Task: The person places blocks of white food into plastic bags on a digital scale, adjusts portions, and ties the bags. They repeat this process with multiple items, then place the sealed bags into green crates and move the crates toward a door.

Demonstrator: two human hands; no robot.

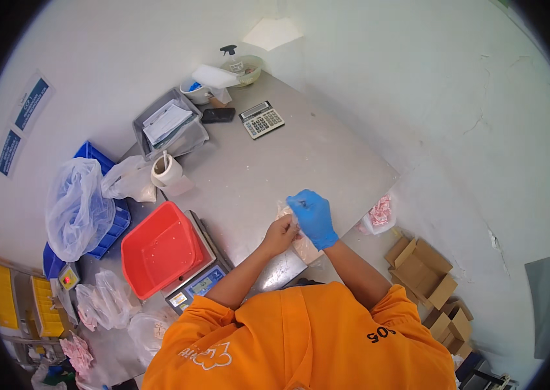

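Observation:
A clear plastic bag with pale, pinkish contents lies at the near edge of the metal table. My bare left hand is closed on the bag's upper part. My right hand, in a blue glove, has its fingers pinched together at the top of the same bag, right beside the left fingertips. What exactly sits between the gloved fingers is partly hidden. Left of my left forearm, a red tray rests on a digital scale.
On the steel table are a calculator, a black phone, a grey bin of papers and a label roll. A blue crate with plastic bags stands left. Open cardboard boxes are at right.

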